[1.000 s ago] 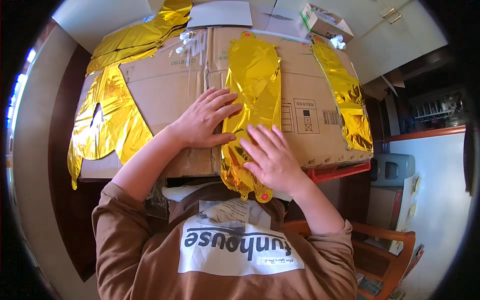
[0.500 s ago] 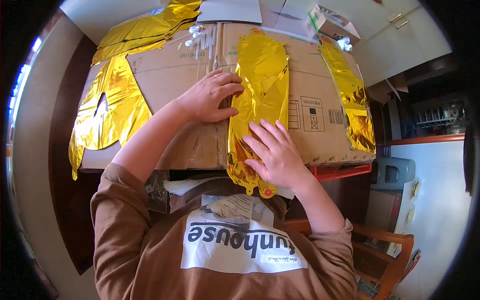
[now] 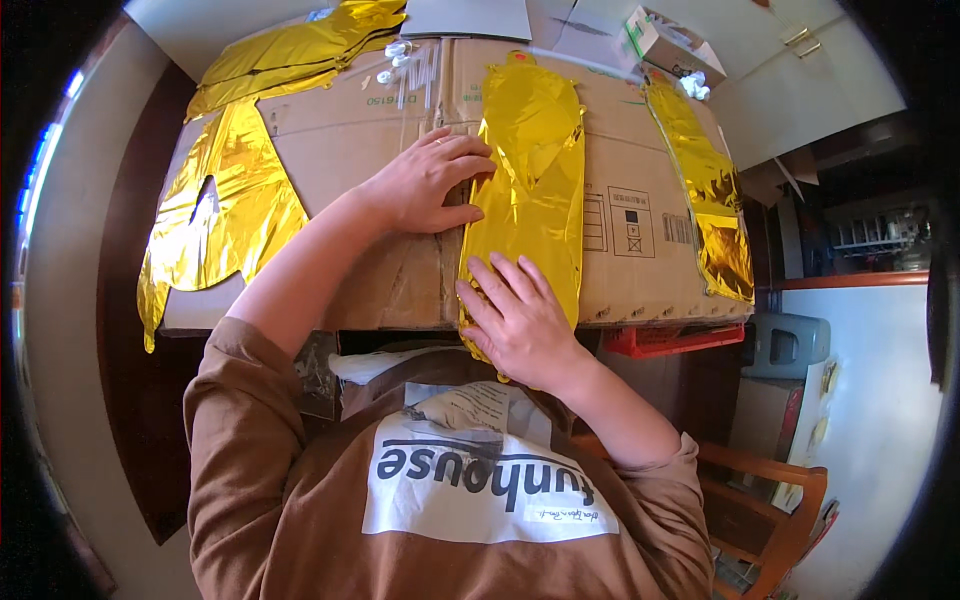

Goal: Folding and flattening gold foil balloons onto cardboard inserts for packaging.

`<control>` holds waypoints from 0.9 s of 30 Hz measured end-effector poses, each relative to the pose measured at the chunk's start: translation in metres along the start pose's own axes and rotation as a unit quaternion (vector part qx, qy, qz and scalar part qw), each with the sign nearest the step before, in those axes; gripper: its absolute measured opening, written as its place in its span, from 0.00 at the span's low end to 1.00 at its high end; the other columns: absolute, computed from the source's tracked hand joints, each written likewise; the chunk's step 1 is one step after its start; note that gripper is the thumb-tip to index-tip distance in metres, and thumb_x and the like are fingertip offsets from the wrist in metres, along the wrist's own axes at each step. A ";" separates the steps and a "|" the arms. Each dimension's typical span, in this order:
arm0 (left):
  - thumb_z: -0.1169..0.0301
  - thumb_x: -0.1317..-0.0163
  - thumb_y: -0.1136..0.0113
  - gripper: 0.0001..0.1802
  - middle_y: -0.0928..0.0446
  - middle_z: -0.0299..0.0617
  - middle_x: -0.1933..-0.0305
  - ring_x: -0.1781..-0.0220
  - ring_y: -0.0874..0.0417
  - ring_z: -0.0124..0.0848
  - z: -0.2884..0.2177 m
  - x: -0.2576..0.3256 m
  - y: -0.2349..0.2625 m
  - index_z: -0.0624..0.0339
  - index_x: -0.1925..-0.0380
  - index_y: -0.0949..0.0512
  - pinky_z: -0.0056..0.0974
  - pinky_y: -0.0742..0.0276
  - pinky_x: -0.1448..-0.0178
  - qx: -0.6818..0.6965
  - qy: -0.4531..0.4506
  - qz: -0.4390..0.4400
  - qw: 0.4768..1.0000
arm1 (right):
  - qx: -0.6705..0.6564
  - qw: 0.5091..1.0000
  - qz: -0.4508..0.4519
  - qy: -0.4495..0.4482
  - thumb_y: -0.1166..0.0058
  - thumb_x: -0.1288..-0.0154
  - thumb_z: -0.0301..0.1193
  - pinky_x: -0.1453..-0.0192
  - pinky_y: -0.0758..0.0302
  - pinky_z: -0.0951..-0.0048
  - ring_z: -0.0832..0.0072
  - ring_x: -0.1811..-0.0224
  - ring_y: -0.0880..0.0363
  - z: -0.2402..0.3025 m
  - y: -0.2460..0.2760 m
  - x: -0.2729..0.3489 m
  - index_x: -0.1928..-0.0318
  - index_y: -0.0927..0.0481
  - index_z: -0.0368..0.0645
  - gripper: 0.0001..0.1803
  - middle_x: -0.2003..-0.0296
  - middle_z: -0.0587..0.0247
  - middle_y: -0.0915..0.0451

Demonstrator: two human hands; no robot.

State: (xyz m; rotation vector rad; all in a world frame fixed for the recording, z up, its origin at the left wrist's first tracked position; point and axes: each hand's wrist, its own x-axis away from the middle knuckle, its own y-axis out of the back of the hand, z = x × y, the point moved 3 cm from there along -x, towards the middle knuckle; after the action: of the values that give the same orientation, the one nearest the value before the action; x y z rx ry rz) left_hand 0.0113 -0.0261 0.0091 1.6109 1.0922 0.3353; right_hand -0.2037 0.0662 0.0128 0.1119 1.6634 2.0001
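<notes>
- Right hand: flat, fingers spread, palm pressed on the near end of the middle gold foil balloon; nothing pinched.
- Left hand: flat, fingers together and pointing toward the balloon's left edge, fingertips touching that edge; palm rests on the cardboard box.
- Middle gold foil balloon: deflated, lies lengthwise on the box, from its far edge to its near edge; the near tip hangs over the box edge, under the right hand.
- Surface: the flattened top of the cardboard box serves as the surface; printed handling symbols sit just right of the balloon.
- Left of the box centre: a second gold foil piece, crumpled, draped over the box's left edge.
- Right side of the box: a third gold foil strip, running along the right edge.
- Beyond the box: a small carton on a pale tabletop.
- Right of the box: a wooden chair, below and near.
- Hidden: balloon's near tip mostly covered by the right hand; the box's underside and support cannot be made out.
</notes>
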 end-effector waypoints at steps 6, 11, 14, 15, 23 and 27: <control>0.58 0.44 0.30 0.31 0.27 0.45 0.35 0.31 0.27 0.45 0.000 -0.005 0.000 0.57 0.41 0.24 0.57 0.45 0.20 -0.015 0.010 0.018 1.000 | -0.003 1.000 0.000 -0.011 0.33 0.40 0.38 0.28 0.36 0.46 0.51 0.32 0.31 0.003 -0.003 0.006 0.41 0.21 0.43 0.27 0.35 0.50 0.27; 0.58 0.42 0.31 0.30 0.25 0.45 0.37 0.32 0.27 0.45 0.001 -0.011 -0.002 0.56 0.41 0.24 0.58 0.46 0.20 -0.036 0.042 -0.002 0.998 | 0.004 1.000 -0.023 -0.001 0.33 0.41 0.37 0.28 0.35 0.44 0.50 0.32 0.31 0.002 -0.006 0.008 0.43 0.20 0.44 0.25 0.36 0.50 0.27; 0.56 0.40 0.33 0.29 0.25 0.46 0.38 0.32 0.27 0.46 -0.017 -0.010 -0.008 0.57 0.41 0.24 0.59 0.45 0.21 -0.074 0.091 -0.047 0.992 | 0.003 1.000 -0.030 0.006 0.34 0.40 0.37 0.29 0.34 0.45 0.51 0.33 0.30 0.001 -0.005 0.008 0.44 0.20 0.44 0.24 0.37 0.51 0.26; 0.55 0.39 0.34 0.29 0.25 0.46 0.39 0.32 0.27 0.46 -0.029 -0.012 -0.011 0.57 0.42 0.24 0.59 0.44 0.21 -0.080 0.098 -0.078 0.989 | -0.008 1.000 -0.028 0.002 0.34 0.40 0.38 0.30 0.34 0.45 0.51 0.33 0.30 -0.001 -0.006 0.008 0.44 0.20 0.44 0.24 0.37 0.51 0.26; 0.52 0.37 0.36 0.34 0.29 0.52 0.33 0.26 0.34 0.51 -0.043 -0.003 -0.039 0.60 0.37 0.28 0.58 0.45 0.21 -0.100 0.107 -0.084 0.986 | -0.120 0.974 -0.181 -0.070 0.36 0.36 0.32 0.41 0.25 0.57 0.58 0.47 0.20 -0.024 0.024 0.021 0.53 0.17 0.42 0.13 0.50 0.53 0.19; 0.52 0.37 0.37 0.34 0.29 0.52 0.33 0.26 0.34 0.52 -0.045 -0.003 -0.038 0.60 0.37 0.29 0.58 0.45 0.21 -0.100 0.103 -0.075 0.987 | -0.148 0.918 -0.248 -0.271 0.39 0.33 0.26 0.65 0.21 0.65 0.63 0.72 0.17 -0.044 0.042 0.059 0.64 0.18 0.40 0.03 0.69 0.59 0.18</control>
State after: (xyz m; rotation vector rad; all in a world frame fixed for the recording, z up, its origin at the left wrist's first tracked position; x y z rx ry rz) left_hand -0.0401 -0.0021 -0.0076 1.3284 1.2861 0.5029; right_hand -0.2856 0.0487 0.0255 0.1085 0.9140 1.6083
